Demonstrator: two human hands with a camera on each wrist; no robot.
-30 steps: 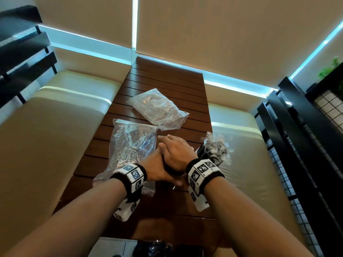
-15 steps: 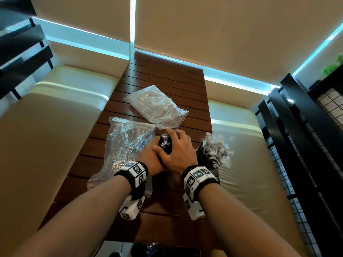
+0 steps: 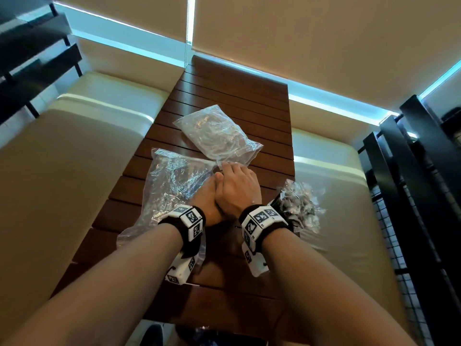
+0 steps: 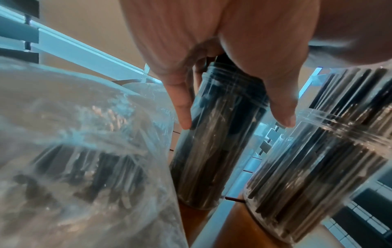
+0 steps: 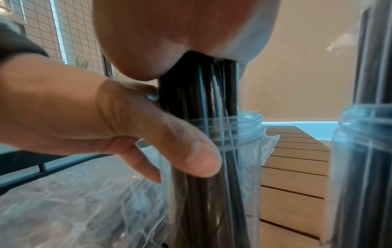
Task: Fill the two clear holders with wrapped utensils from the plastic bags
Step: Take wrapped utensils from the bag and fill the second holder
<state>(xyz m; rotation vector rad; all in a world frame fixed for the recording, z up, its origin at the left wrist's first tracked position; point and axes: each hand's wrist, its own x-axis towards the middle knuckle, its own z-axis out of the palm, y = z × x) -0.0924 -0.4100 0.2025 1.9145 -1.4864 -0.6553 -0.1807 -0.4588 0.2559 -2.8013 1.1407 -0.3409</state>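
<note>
A clear holder (image 4: pixel 218 151) with black wrapped utensils (image 5: pixel 199 87) stands mid-table, hidden under both hands in the head view. My left hand (image 3: pixel 207 203) grips it, thumb (image 5: pixel 191 154) and fingers (image 4: pixel 182 109) on opposite sides of its wall near the rim. My right hand (image 3: pixel 237 188) lies over the top, its palm pressing on the utensil ends that stick out of the rim. A second clear holder (image 3: pixel 299 208), packed with wrapped utensils, stands just to the right. A plastic bag (image 3: pixel 174 186) holding more utensils lies left of the hands. Another bag (image 3: pixel 217 136) lies beyond them.
The slatted wooden table (image 3: pixel 237 96) is narrow, with cream bench cushions (image 3: pixel 62 158) along both sides. A black railing (image 3: pixel 411 183) with mesh runs along the right. The second holder stands close to the table's right edge.
Half a second ago the utensil tops showed between my right fingers; now the right hand covers them and has lowered onto them. The left hand stays on the holder.
</note>
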